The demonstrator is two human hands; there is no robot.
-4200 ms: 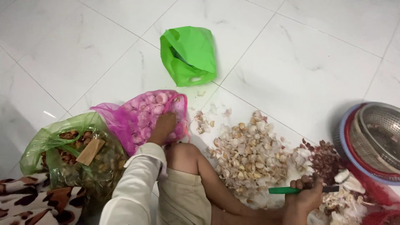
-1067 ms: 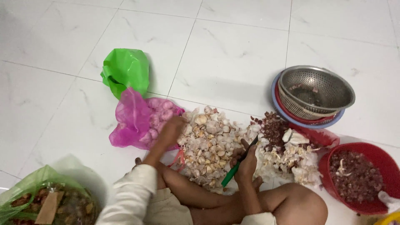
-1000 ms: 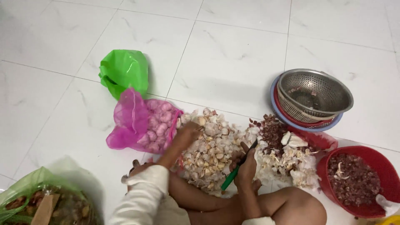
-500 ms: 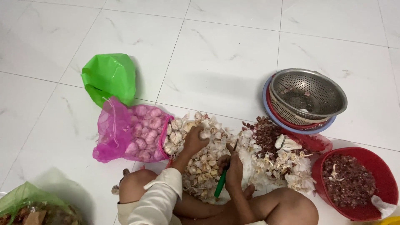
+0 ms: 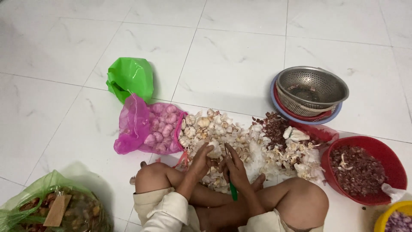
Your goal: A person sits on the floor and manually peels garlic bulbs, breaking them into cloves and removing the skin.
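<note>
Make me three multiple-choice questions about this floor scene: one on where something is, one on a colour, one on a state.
1. Where is the metal colander? A in stacked bowls at the upper right; B inside the pink bag; C on the person's knee.
2. What colour is the knife handle in the right hand? A red; B green; C yellow.
3. How is the pink bag of garlic? A knotted shut; B empty; C open toward the loose garlic pile.

A: it sits in red and blue bowls. B: green shows below the fist. C: its mouth gapes beside the pile.
</note>
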